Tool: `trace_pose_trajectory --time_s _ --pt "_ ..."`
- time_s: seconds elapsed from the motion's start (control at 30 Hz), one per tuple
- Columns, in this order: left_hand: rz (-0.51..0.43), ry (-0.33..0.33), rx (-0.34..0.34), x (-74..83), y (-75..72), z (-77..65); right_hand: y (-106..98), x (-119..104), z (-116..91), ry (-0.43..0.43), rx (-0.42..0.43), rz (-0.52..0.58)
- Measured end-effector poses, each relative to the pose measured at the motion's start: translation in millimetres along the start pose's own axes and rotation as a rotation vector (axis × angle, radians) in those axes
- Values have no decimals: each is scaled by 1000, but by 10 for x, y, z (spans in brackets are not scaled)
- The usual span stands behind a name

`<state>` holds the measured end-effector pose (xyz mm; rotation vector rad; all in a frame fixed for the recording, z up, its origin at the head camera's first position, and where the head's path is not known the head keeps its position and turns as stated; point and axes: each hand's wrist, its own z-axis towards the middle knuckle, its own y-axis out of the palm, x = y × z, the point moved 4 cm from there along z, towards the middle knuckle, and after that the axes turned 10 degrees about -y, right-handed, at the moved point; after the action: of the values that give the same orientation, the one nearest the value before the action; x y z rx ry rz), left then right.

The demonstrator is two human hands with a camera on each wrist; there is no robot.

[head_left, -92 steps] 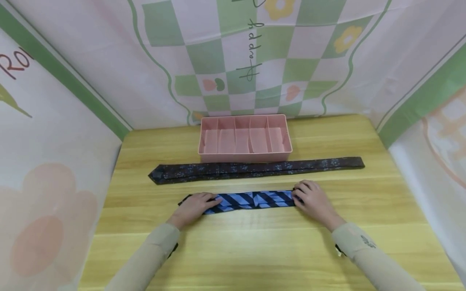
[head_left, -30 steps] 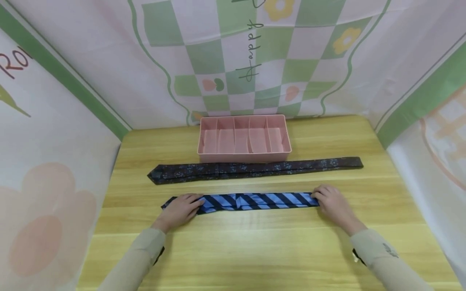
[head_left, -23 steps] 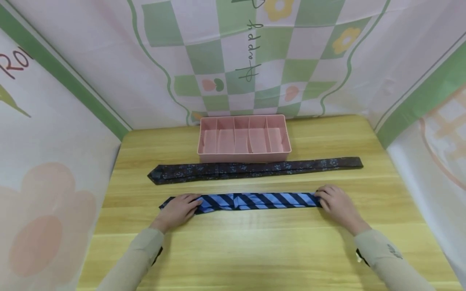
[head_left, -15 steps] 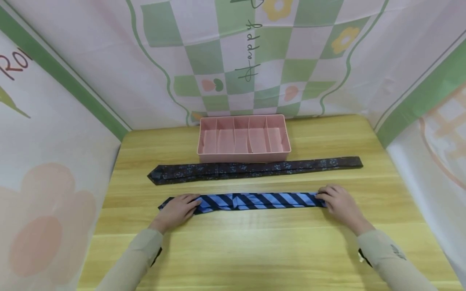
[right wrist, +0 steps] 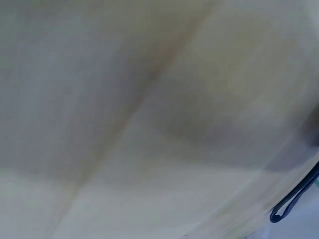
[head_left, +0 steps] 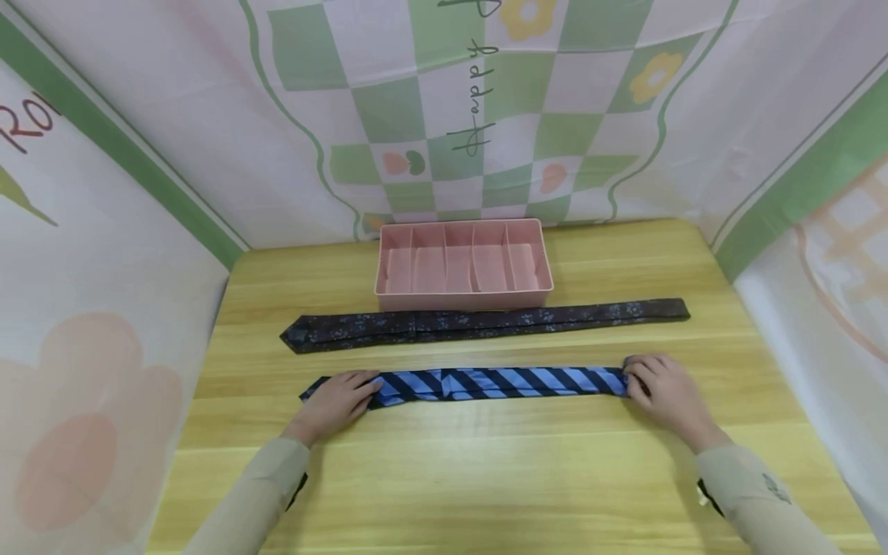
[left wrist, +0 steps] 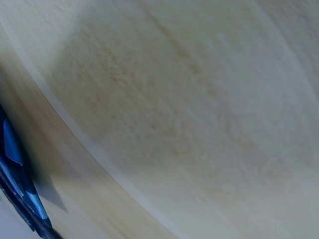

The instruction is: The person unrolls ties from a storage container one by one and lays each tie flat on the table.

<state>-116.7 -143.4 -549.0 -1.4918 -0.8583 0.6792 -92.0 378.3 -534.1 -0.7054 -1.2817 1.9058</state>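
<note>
A blue necktie with dark diagonal stripes [head_left: 513, 382] lies across the table in the head view, its seamed back up. My left hand [head_left: 338, 399] grips it near its wide end, whose tip shows past the fingers. At the other end, my right hand [head_left: 662, 393] pinches the tie with curled fingers; the end itself is covered. In the left wrist view a strip of the blue tie [left wrist: 14, 159] shows at the edge. The right wrist view has a dark looped edge [right wrist: 286, 209], too partial to name. Neither hand shows in the wrist views.
Behind lies a second necktie, dark with small blue flowers [head_left: 486, 321], stretched out flat. A pink box with several compartments [head_left: 463, 299] stands beyond it. The wooden table [head_left: 472, 478] meets printed cloth walls at the back and sides.
The hands have moved apart: the left has shifted left with the tie, the right has moved right along it. More striped length shows between them. The floral tie and box have stayed put.
</note>
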Motion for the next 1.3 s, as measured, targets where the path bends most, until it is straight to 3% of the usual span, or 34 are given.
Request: trace_pose_trajectory --time_s 0.23,0.5,0.77,0.93,1.13,1.3 --pt "3 -40 -20 -47 -8 -53 61 31 -64 18 51 -6" --pt "-2 -46 -20 -68 16 -67 75 39 -103 -54 94 -39" --pt "-3 -49 -16 -69 2 -73 16 91 -162 -36 34 53" --pt "1 -45 -9 -68 -11 -82 -30 118 -164 -22 4 27" --pt "-7 -45 -17 -69 -5 -80 -83 157 -136 70 26 6" --pt "-9 -53 -30 -71 -4 -78 -123 216 -140 198 -36 -6"
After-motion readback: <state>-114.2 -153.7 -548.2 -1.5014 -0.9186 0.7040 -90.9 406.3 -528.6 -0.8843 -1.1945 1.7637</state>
